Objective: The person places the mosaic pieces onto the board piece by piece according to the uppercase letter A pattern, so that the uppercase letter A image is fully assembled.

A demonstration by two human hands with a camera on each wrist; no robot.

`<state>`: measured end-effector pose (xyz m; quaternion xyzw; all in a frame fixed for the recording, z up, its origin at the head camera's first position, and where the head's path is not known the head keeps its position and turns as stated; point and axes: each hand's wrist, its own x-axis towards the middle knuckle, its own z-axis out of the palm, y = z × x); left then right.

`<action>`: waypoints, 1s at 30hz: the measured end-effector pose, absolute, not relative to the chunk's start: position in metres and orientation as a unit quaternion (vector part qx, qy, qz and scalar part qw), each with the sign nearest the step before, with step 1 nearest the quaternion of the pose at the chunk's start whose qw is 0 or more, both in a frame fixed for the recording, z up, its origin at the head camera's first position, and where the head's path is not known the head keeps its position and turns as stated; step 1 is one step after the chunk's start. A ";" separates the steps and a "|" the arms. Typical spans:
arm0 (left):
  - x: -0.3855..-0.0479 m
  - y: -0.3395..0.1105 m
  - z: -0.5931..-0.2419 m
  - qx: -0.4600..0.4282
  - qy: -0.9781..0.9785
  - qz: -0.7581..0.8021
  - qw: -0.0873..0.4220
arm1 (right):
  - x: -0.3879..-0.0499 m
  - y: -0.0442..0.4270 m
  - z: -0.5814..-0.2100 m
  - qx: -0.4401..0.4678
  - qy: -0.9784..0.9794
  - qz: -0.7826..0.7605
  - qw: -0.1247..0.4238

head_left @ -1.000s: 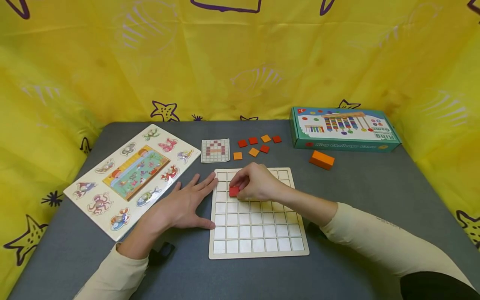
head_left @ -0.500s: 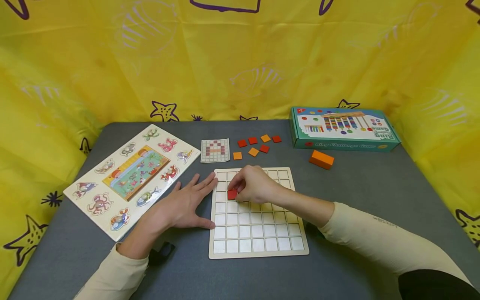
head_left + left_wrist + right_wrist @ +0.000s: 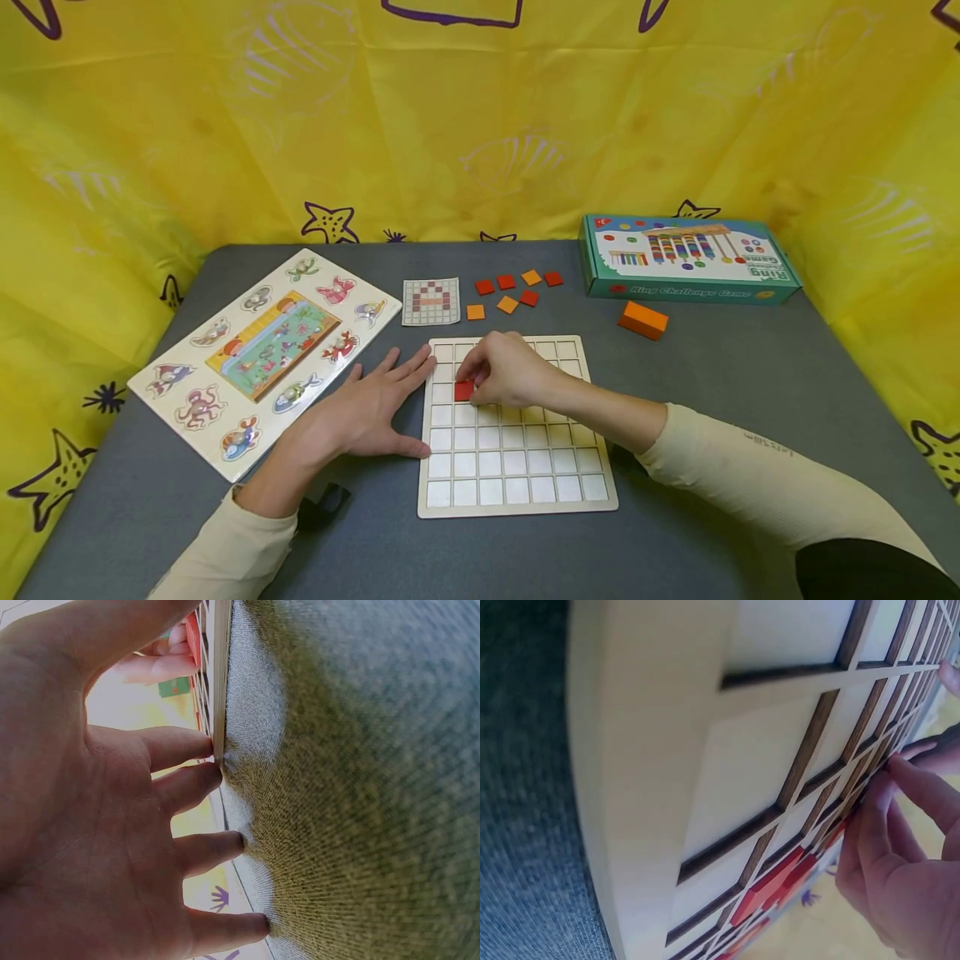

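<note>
My right hand (image 3: 512, 368) pinches a small red square tile (image 3: 463, 391) between thumb and fingers. That tile lies in or right over a square near the left side of the wooden grid board (image 3: 517, 510). Further red tiles (image 3: 769, 886) show on the board in the right wrist view; in the head view my right hand hides them. With its fingers spread, my left hand (image 3: 358, 417) rests at the board's left edge. In the left wrist view, fingertips of the left hand (image 3: 112, 817) touch the board's side and the grey cloth.
Several loose red and orange tiles (image 3: 528, 297) lie beyond the board, beside a pattern card (image 3: 431, 317). An animal puzzle board (image 3: 168, 412) is at left. At right are an orange block (image 3: 643, 320) and a green game box (image 3: 690, 289).
My right hand has moved slightly left and toward me with the red tile, which now sits lower and straighter over its square. The left hand has stayed put.
</note>
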<state>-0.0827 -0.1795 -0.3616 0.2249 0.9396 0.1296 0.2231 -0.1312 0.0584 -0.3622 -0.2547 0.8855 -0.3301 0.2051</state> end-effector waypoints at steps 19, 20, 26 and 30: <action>-0.083 -0.180 -0.363 0.229 0.939 0.132 0.222 | -0.136 0.066 -0.360 -0.272 0.871 -0.350 0.213; -0.083 -0.180 -0.363 0.229 0.939 0.132 0.222 | -0.136 0.067 -0.359 -0.272 0.870 -0.352 0.212; -0.083 -0.180 -0.363 0.223 0.938 0.130 0.229 | -0.143 0.074 -0.356 -0.258 0.873 -0.358 0.209; -0.083 -0.180 -0.363 0.222 0.938 0.130 0.231 | -0.148 0.080 -0.355 -0.253 0.877 -0.358 0.197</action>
